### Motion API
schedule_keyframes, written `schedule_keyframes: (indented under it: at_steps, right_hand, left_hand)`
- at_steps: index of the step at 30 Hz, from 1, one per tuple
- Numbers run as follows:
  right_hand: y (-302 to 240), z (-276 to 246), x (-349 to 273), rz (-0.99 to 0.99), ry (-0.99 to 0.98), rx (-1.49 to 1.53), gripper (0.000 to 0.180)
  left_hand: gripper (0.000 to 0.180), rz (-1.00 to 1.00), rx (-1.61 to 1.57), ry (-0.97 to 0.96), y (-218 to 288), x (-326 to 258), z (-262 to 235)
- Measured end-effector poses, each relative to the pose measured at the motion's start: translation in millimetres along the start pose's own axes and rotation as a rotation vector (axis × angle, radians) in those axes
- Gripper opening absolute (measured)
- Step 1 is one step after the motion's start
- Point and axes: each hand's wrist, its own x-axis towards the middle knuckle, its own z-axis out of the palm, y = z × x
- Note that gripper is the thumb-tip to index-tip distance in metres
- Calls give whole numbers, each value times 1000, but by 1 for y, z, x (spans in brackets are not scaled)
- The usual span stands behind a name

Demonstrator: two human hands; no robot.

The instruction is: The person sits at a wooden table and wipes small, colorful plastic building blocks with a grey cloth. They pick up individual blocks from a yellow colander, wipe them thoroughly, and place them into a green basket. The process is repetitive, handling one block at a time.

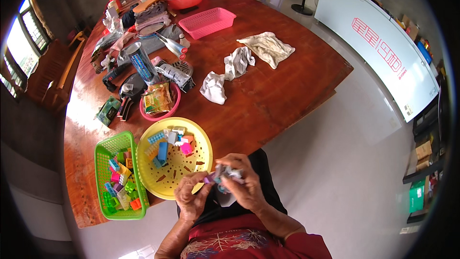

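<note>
In front of my body, over the yellow basin's near right edge, both hands meet. My left hand [191, 194] is closed, its fingertips pinching a small purple piece [209, 178] that looks like a toy brick. Wrapped round a greyish bundle [231, 173] with a bit of teal is my right hand [243, 182]; the fingers hide most of it, so I cannot tell its kind. Several toy bricks, among them a blue brick [163, 151] and a pink brick [186, 148], lie in the yellow perforated basin [203, 139]. Left of it, a green basket [102, 163] holds many-coloured bricks.
Beyond the basin stand a pink bowl [178, 101] with a food packet, a pink basket [211, 18] and a red basin [194, 2]. Crumpled cloths [238, 62] lie mid-table. Clutter covers the far left. A white chest freezer [378, 43] stands at right, across the floor.
</note>
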Motion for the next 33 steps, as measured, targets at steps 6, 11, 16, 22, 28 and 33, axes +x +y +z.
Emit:
schedule_keyframes:
  at_steps: [6, 11, 16, 22, 28, 33]
  right_hand:
    - [24, 9, -16, 536, -128, 601, 24]
    - [16, 4, -11, 716, -108, 1036, 17]
    - [22, 17, -12, 488, 14, 955, 21]
    - [25, 23, -13, 354, 78, 873, 18]
    - [25, 23, -9, 409, 98, 852, 23]
    - [19, 13, 2, 521, 63, 765, 25]
  left_hand:
    - [32, 185, 186, -69, 5, 0, -3]
    - [33, 19, -213, -87, -1, 2, -4]
    - [32, -32, -258, -45, -1, -5, 3]
    - [24, -81, -360, -125, -8, -2, 0]
    - [37, -301, -665, -115, -1, -10, 3]
    - [38, -193, -617, -209, -4, -6, 0]
